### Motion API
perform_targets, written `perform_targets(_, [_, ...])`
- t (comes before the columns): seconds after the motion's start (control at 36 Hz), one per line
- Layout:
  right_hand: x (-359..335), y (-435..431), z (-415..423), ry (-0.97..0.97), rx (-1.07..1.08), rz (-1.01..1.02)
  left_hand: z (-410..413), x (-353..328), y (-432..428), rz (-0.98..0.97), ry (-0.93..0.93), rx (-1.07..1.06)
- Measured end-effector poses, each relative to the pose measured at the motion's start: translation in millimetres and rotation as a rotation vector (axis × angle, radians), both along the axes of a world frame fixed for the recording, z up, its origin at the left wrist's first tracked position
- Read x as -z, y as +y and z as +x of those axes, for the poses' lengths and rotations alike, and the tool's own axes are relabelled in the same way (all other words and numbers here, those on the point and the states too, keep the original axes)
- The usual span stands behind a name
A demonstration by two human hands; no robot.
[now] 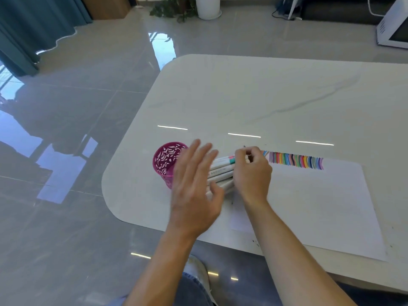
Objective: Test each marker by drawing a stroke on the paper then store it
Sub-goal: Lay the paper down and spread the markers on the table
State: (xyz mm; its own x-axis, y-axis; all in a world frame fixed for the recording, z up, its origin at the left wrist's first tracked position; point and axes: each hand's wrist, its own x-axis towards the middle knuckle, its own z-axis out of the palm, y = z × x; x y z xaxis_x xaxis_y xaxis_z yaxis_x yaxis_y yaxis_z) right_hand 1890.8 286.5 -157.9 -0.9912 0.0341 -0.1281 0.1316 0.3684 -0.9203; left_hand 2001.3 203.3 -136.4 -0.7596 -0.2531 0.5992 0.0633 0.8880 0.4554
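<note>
A bundle of white markers (220, 171) lies on the table between my two hands, their coloured caps pointing right. My right hand (251, 171) curls its fingers round the cap end of the bundle. My left hand (196, 186) hovers over the other end with fingers spread and straight; it looks blurred. Behind the left hand stands a purple cut-out pen cup (164, 160). The white paper (309, 206) lies to the right, with a row of several coloured strokes (295, 160) along its top edge.
The white marble-look table (242, 96) has a rounded near-left corner, with glossy grey floor (77, 129) to the left. My knee and shoe (196, 274) show under the table edge. A potted plant (176, 9) stands far back.
</note>
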Motion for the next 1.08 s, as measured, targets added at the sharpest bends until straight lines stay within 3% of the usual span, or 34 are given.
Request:
perform_targets(0.08, [2,1,3,-0.018,0.000,0.002,-8,18,16,0.016,-0.161,0.071])
perform_targets(0.28, [6,8,10,0.015,-0.062,0.090,-19,46,21,-0.039,-0.499,0.004])
perform_targets(0.61, [3,32,13,0.165,-0.326,0.441,-22,62,24,-0.105,-0.551,-0.111])
perform_targets(1.08, [8,80,14,0.048,-0.309,0.346,-26,60,26,-0.158,-0.543,-0.125])
